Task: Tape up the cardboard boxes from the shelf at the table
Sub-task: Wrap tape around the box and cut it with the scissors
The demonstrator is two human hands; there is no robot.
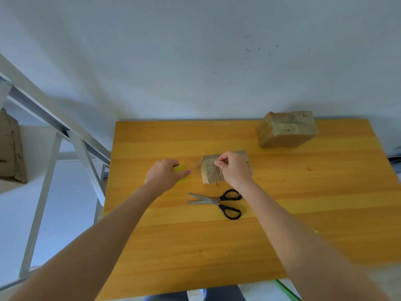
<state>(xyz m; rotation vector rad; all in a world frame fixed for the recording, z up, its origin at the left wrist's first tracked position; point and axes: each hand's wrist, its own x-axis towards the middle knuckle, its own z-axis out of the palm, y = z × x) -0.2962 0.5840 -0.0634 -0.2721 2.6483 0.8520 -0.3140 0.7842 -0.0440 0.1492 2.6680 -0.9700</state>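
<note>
cardboard box (211, 173), small and worn, lies on the table (314, 213) just beyond the scissors (213, 201), partly under my right hand (235, 170).

right hand: thumb and forefinger pinched together over the box's top face. what they hold is too thin and blurred to see; i judge it to be the tape end.

left hand (163, 175): beyond the scissors and to their left, fingers curled round the yellow-green tape roll (182, 173), a little clear of the box's left edge.

second box (286, 129): bigger, glossy with tape, well beyond the scissors to the right. shelf frame (50, 131): far left of the scissors, off the table, with another carton (10, 148) on it.

step in hand (judgement): drawing a strip across the small box.

risks:
- box looks light and nothing presses it down, so a hard pull from the roll could drag or tip it.
- slack in the strip could let it fold and stick to itself.
- a crooked lay would miss the seam.
- both hands are busy, and to cut i must free one. dropping the roll may let the strip curl back.
- scissor blades lie parted, so a careless reach could nick a finger.
</note>
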